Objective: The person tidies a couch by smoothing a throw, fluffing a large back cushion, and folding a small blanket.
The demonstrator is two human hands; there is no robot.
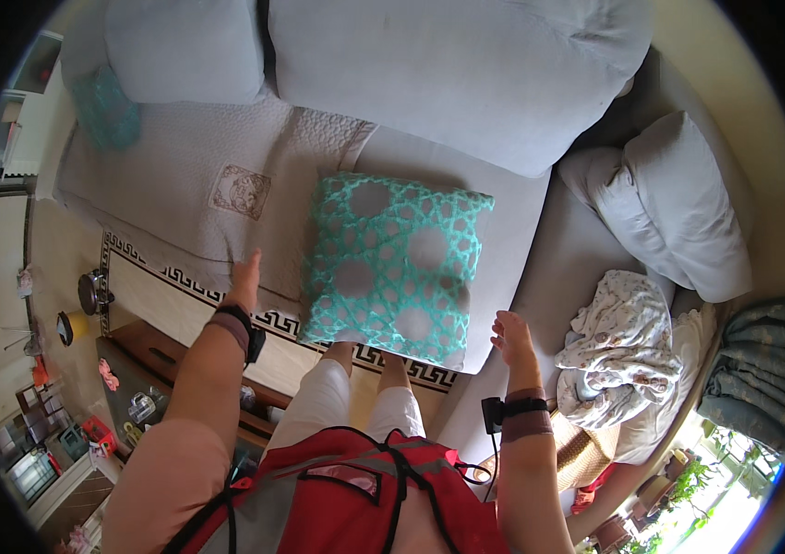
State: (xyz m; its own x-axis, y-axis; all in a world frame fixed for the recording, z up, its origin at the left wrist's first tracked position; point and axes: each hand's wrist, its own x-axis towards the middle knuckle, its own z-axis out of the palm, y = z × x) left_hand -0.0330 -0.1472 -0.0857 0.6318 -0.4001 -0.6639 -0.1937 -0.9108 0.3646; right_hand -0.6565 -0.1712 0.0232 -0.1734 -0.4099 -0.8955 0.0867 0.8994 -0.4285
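Observation:
A square throw pillow with a teal lattice pattern on grey (392, 266) lies flat on the seat of a grey sofa (503, 277), in front of my knees. My left hand (245, 280) is raised to the left of the pillow, over the edge of a quilted sofa cover (178, 173), holding nothing. My right hand (513, 338) is to the right of the pillow near the seat's front edge, its fingers slightly curled and apart, also holding nothing. Neither hand appears to touch the pillow. Both wrists wear bands with small black devices.
Large grey back cushions (447, 69) line the sofa's back. A smaller teal cushion (107, 111) rests at the left end. On the right are a rumpled grey pillow (669, 201) and a bunched patterned cloth (617, 346). A wooden table (157, 353) stands behind my left arm.

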